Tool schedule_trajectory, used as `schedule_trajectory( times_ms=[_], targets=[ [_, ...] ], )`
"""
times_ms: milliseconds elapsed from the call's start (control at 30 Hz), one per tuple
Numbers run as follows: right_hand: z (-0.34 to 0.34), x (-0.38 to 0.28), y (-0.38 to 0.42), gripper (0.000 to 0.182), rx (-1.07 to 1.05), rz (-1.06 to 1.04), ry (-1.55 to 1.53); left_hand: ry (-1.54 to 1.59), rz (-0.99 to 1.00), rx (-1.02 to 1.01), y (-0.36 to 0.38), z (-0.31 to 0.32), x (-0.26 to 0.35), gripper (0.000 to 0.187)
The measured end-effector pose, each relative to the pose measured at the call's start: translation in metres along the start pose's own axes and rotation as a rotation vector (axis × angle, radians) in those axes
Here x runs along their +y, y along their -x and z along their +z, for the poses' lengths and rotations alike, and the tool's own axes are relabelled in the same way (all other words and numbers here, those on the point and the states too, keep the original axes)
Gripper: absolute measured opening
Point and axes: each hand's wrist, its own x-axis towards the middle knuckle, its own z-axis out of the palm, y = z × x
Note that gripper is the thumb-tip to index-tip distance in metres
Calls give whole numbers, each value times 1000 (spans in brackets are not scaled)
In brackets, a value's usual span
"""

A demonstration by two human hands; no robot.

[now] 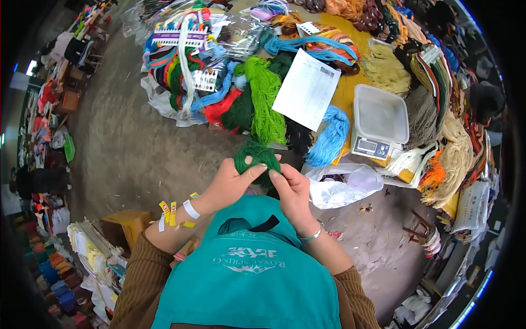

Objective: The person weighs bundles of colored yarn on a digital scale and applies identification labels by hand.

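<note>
Dark green yarn (255,155) is pinched between my two hands, just in front of my teal apron (246,268). My left hand (233,176) grips its left side, thumb toward the middle. On the right side, my right hand (290,189) closes on the same yarn, its thumb near the other thumb. Beyond the hands, a bright green skein (264,98) hangs over the table edge. A light blue skein (330,137) lies to its right, below a printed paper sheet (307,89). Yellow and white stickers (172,214) cling to my left forearm.
A digital scale (371,147) with a clear plastic tub (381,114) stands on the yellow table (344,33). Skeins of many colours surround it. A white plastic bag (345,189) sits at the near edge, and a small wooden stool (421,229) stands on the floor at right.
</note>
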Motion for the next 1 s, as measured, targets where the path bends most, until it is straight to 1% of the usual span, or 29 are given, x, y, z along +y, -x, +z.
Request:
schedule_trajectory(
  times_ms=[33, 67, 100, 133, 200, 267, 300, 333, 400, 433, 500, 533, 567, 600, 633, 700, 800, 833, 900, 967, 1000],
  targets=[
    [1, 10, 3, 20, 46, 46, -106, 69, 26, 123, 4, 1, -7, 26],
    [4, 13, 4, 22, 94, 91, -212, 72, 33, 125, 9, -2, -10, 26],
    [6, 14, 4, 24, 98, 131, -474, 222, -17, 109, 13, -5, -12, 26],
    [10, 14, 5, 24, 98, 130, -467, 372, -69, 89, 17, -8, -15, 27],
    [21, 3, 9, 24, 61, 187, -685, 400, -83, 100, 24, -8, -18, 29],
    [29, 2, 16, 21, 79, 177, -638, 431, -145, 66, 30, -7, -15, 29],
    [32, 2, 19, 18, 101, 170, -600, 433, -141, 64, 33, -7, -12, 29],
    [33, 2, 22, 18, 102, 166, -597, 366, -120, 32, 35, -6, -10, 28],
    [34, 6, 29, 18, 101, 161, -274, 242, -97, -15, 41, -5, -10, 29],
    [34, 8, 32, 16, 119, 152, -354, 246, -95, -24, 42, -6, -14, 29],
    [26, 16, 33, 10, 157, 105, -520, 197, -43, 19, 43, -9, -21, 32],
    [14, 24, 38, 7, 202, 140, -727, 377, -57, 83, 42, -7, -21, 36],
    [15, 7, 44, 13, 286, 195, -894, 698, -98, -2, 41, -18, -33, 36],
    [3, 9, 46, 17, 340, 152, -1060, 1017, -142, -91, 42, -33, -40, 37],
    [-22, 20, 50, 18, 241, 155, -1337, 1087, -206, -91, 44, -46, -44, 38],
    [-68, 29, 67, 18, 224, 62, -1148, 1170, -240, 7, 50, -77, -59, 36],
    [-138, 32, 97, 20, 555, 23, -1005, 1244, -182, 258, 59, -133, -87, 34],
    [-165, 36, 109, 21, 569, -15, -1033, 1265, -183, 355, 64, -154, -93, 35],
    [-208, 27, 130, 23, 751, -25, -997, 1230, -105, 448, 73, -195, -113, 35],
    [-254, 24, 152, 23, 834, -111, -954, 1212, -70, 563, 82, -229, -124, 35],
    [-275, 20, 161, 23, 914, -130, -923, 1185, -69, 629, 85, -240, -125, 35]
  ],
)
